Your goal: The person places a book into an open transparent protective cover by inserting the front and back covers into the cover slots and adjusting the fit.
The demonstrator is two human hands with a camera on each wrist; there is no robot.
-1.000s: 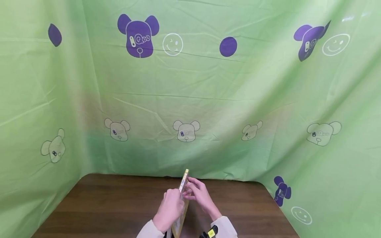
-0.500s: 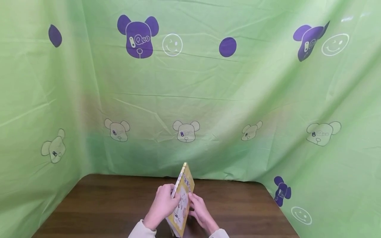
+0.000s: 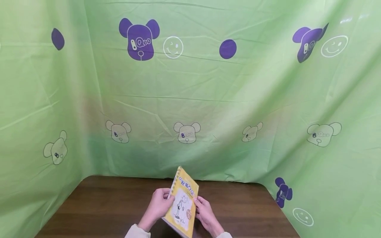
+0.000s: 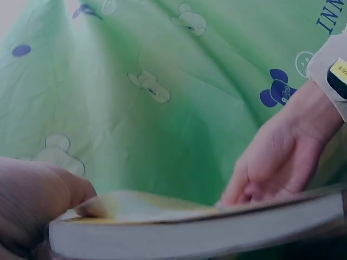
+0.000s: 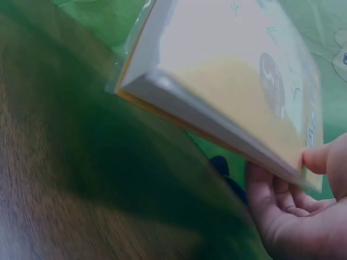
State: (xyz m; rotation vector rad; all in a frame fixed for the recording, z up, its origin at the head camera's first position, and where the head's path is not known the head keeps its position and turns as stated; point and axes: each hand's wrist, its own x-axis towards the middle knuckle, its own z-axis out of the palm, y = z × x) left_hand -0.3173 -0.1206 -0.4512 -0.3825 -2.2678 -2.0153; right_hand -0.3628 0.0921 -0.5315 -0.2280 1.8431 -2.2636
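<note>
A yellow paperback book point(image 3: 183, 205) is tilted up above the table, its front cover turned toward the head camera. The cover carries blue lettering and a cartoon figure on a white patch. My left hand point(image 3: 159, 205) grips the spine side, thumb on the cover. On the opposite edge, my right hand point(image 3: 206, 213) pinches the book, with the thumb on the front and the fingers behind. The right wrist view shows the book point(image 5: 227, 81) in a loose clear sleeve at one corner. In the left wrist view the page block of the book point(image 4: 195, 238) faces the camera.
A dark brown wooden table point(image 3: 104, 205) lies under the hands. Green cloth point(image 3: 148, 82) printed with bear heads and smiley faces hangs behind it and along both sides.
The book has turned from edge-on to showing its front cover and leans back more. Both hands stay on it; the left has shifted left and the right has slid down its far edge.
</note>
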